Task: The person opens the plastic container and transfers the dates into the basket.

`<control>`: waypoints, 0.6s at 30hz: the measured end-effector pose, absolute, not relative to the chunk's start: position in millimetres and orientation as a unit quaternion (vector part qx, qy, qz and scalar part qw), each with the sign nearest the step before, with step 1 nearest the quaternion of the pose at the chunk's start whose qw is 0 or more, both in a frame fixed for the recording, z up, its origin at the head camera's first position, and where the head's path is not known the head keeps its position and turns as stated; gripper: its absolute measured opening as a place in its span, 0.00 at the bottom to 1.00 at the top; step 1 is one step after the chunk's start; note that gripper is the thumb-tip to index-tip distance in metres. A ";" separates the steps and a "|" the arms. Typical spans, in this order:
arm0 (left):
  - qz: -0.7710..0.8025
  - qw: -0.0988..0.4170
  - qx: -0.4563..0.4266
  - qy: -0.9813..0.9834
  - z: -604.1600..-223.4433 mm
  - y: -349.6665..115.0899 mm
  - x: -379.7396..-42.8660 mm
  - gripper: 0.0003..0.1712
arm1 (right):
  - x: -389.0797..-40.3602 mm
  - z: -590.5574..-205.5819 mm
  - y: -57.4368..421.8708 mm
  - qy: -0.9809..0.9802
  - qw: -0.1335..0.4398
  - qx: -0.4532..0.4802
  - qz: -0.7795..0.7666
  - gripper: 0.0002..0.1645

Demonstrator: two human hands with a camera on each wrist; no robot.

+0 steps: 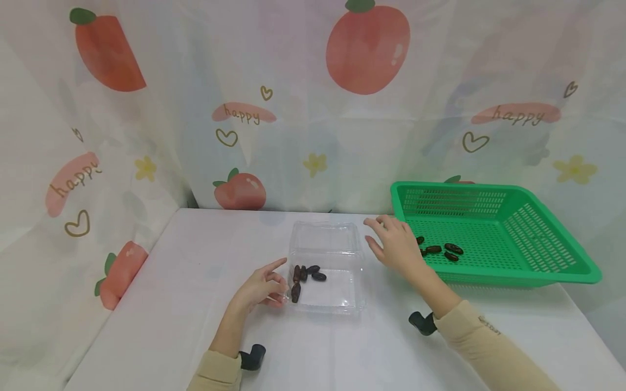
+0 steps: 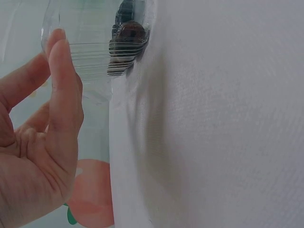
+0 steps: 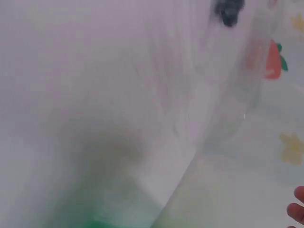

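Observation:
A clear plastic clamshell box (image 1: 335, 290) lies open in the head view, its lid (image 1: 325, 238) folded back toward the wall. Several dark brown dates (image 1: 295, 293) sit along its left side. My left hand (image 1: 261, 288) is at the box's left wall; in the left wrist view its nearly straight fingers (image 2: 64, 104) touch the clear plastic near the rim. Between box and basket hovers my right hand (image 1: 397, 247), fingers loosely bent and holding nothing. Only its fingertips (image 3: 297, 212) enter the right wrist view, at the lower right edge.
On the right stands a green plastic basket (image 1: 530, 255) with several more dates (image 1: 454, 248) at its left end, partly hidden by my right hand. White cloth (image 1: 205, 260) covers the table. A printed curtain (image 1: 303, 141) hangs close behind the table's far edge.

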State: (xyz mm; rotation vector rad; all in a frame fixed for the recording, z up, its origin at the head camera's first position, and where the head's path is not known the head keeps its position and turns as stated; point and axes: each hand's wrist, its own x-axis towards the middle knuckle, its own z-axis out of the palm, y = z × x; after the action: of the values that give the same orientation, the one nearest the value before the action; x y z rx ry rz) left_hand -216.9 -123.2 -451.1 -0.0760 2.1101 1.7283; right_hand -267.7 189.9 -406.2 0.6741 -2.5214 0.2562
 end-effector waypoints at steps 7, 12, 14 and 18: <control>0.629 0.206 -0.024 0.749 -451.7 -123.7 -216.3 0.40 | -250.4 -421.5 163.1 -0.920 0.249 0.292 0.084 0.19; 0.628 0.204 -0.022 0.750 -451.8 -123.6 -216.3 0.40 | -242.1 -432.5 147.7 -0.912 0.246 0.320 0.069 0.19; 0.629 0.203 -0.022 0.750 -452.2 -123.6 -216.4 0.40 | -240.0 -436.5 142.5 -0.910 0.246 0.329 0.065 0.19; 0.631 0.202 -0.022 0.749 -452.8 -123.5 -216.7 0.40 | -237.9 -443.7 134.0 -0.907 0.243 0.338 0.064 0.20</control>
State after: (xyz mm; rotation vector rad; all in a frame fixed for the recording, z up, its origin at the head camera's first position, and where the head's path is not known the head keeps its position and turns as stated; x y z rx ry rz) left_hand -216.7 -123.5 -452.8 -0.0611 2.0905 1.7609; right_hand -237.9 134.0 -443.7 0.9239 -2.4791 0.1750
